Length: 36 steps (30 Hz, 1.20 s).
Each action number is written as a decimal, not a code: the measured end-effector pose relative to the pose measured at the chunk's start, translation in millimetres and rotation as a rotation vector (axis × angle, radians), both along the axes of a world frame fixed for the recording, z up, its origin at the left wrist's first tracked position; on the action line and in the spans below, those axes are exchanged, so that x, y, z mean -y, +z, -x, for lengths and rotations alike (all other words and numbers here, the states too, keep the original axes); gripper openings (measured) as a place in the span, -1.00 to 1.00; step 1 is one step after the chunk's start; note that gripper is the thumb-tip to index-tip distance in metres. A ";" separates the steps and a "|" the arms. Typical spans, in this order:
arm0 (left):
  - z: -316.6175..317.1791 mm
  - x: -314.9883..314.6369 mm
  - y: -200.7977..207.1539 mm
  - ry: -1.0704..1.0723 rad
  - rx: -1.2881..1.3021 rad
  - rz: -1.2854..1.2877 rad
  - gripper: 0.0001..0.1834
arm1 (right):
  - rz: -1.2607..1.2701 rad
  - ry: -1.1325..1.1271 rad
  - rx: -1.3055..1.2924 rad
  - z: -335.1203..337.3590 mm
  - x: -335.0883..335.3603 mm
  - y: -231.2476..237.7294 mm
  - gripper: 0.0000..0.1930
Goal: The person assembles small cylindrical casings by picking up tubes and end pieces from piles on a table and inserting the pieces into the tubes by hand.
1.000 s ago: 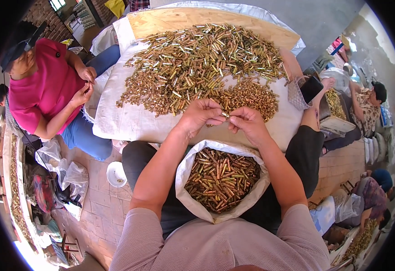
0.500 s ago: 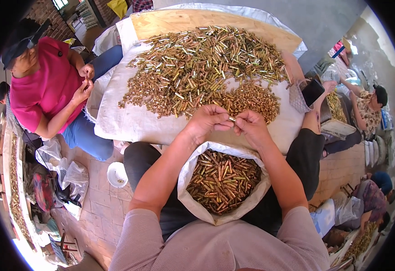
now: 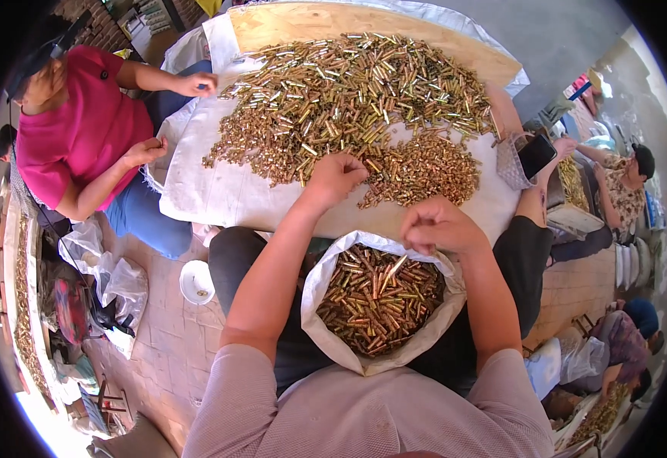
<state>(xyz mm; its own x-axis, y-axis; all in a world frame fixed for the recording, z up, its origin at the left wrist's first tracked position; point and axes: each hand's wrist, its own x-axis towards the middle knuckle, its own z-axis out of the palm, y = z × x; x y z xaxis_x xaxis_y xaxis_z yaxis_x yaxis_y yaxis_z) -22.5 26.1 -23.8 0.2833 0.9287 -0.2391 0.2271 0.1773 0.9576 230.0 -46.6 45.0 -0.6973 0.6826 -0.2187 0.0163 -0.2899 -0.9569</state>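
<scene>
My left hand [image 3: 335, 180] is at the near edge of a heap of slim, brass-coloured metal cylinders [image 3: 348, 91], fingers bent and pressed down among the pieces. What its fingertips grip is hidden. Beside it lies a heap of smaller gold-coloured metal pieces [image 3: 432, 169]. Over the far right rim of a white sack [image 3: 319, 305] hangs my right hand [image 3: 444, 227], its fingers loosely curled and apart, with nothing visible in them. Just below, a bright, blurred metal cylinder [image 3: 393, 273] shows above the many cylinders [image 3: 375, 313] inside the sack.
Across the table from left to back lies a white cloth [image 3: 219, 191], with a wooden board [image 3: 364, 17] behind the heap. At left sits a co-worker in a pink shirt [image 3: 81, 130]. A phone [image 3: 536, 156] leans at the table's right; a white bucket [image 3: 197, 282] stands on the floor.
My hands held a metal cylinder between them; now they are apart. The left has moved forward to the heap, the right back over the sack. The co-worker's hands have separated, one reaching toward the table.
</scene>
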 end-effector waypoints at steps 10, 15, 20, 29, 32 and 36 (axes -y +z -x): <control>-32.7 0.1 -27.6 -0.164 -0.506 -0.576 -0.77 | -0.924 -0.192 0.633 19.4 -33.1 -99.5 -0.82; -30.4 3.2 -17.8 -0.294 -0.602 -0.571 -0.80 | -0.966 -0.148 0.829 35.9 -27.4 -74.8 -0.87; -32.1 7.0 -13.3 -0.304 -0.616 -0.631 -0.83 | -0.860 -0.084 0.911 39.7 -23.8 -64.2 -0.90; -22.3 -1.5 -11.2 -0.147 0.116 -0.021 -0.81 | -0.822 -0.138 0.834 47.6 -14.4 -50.9 -0.87; -22.4 -1.2 -5.1 -0.091 0.383 0.007 -0.79 | -0.945 -0.144 0.696 35.3 -19.9 -62.0 -0.90; -19.6 0.6 0.9 -0.086 0.532 0.031 -0.77 | -0.431 -0.443 0.305 26.3 -21.1 -64.3 -0.93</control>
